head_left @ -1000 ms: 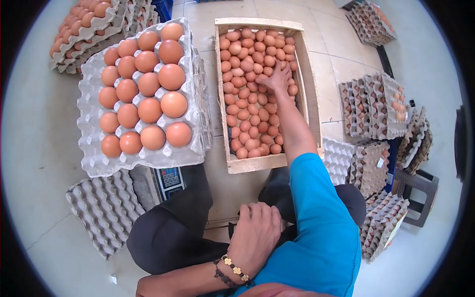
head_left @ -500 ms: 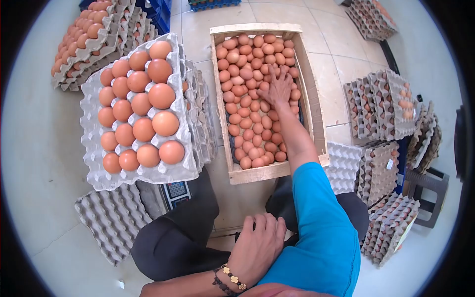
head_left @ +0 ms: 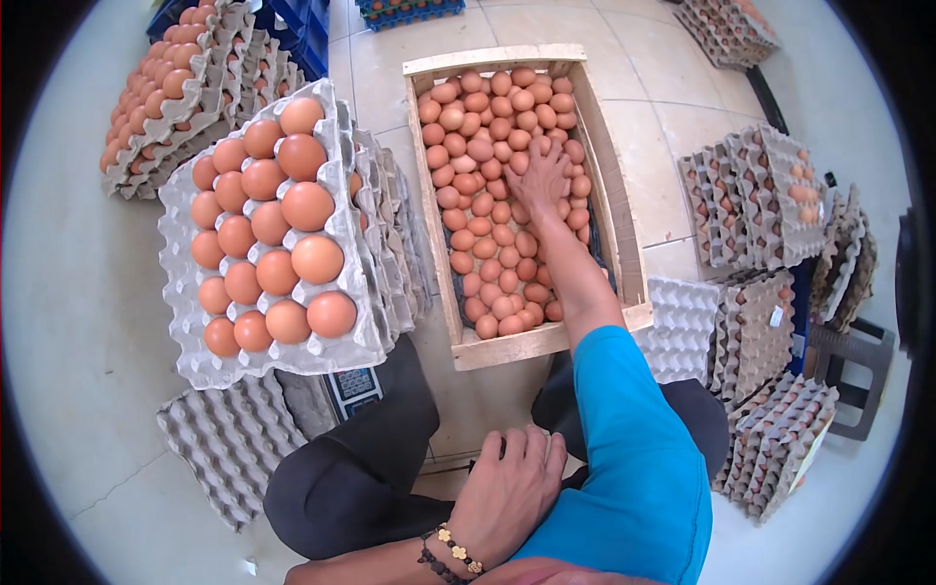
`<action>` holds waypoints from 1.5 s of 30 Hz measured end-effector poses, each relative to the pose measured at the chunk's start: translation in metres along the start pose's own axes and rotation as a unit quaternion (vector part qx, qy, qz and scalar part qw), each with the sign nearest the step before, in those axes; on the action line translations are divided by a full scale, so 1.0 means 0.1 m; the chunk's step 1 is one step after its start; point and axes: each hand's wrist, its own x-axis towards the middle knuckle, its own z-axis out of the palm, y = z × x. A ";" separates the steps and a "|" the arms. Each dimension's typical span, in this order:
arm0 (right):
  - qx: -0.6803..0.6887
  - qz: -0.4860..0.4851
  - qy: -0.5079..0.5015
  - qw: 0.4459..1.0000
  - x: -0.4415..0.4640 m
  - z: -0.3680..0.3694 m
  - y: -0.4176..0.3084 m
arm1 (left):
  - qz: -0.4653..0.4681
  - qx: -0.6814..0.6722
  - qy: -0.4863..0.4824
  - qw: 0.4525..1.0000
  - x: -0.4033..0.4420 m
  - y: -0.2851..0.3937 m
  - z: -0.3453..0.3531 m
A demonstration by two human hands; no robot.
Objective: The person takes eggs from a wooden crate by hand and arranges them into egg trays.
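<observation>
My right hand (head_left: pixel 541 180) reaches into a wooden crate (head_left: pixel 517 349) full of loose brown eggs (head_left: pixel 480 226). Its thumb stands apart from the bent fingers, and the fingertips press down among eggs in the upper right part of the crate. What lies under the palm is hidden. My left hand (head_left: pixel 514 480), with bracelets at the wrist, lies relaxed across my lap beside the blue sleeve, holding nothing, fingers stretched out. To the left, a stack of grey egg trays (head_left: pixel 175 258) carries brown eggs in several rows on top, with cups along its left side bare.
Under the left stack, a scale with a keypad (head_left: pixel 355 385) shows, beside an eggless tray (head_left: pixel 229 448). More filled tray stacks (head_left: pixel 751 200) stand on the right, near a dark stool (head_left: pixel 858 375). Another egg stack (head_left: pixel 185 93) and a blue crate (head_left: pixel 302 34) are at upper left.
My right hand has shifted slightly down and left over the eggs, its fingers now more bent and less spread. The left hand stays on my lap. The camera view has tilted a little.
</observation>
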 end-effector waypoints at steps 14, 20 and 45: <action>0.070 0.079 -0.155 0.982 0.43 -0.32 -0.01 | -0.003 0.010 -0.016 1.000 -0.05 -0.02 0.01; 0.238 0.127 -0.169 0.948 0.37 -0.10 0.28 | -0.015 0.003 -0.043 0.999 -0.04 -0.04 0.00; 0.670 -0.087 -0.652 0.344 0.34 -2.65 -0.59 | -0.068 -0.165 0.429 0.886 0.09 -0.54 -0.63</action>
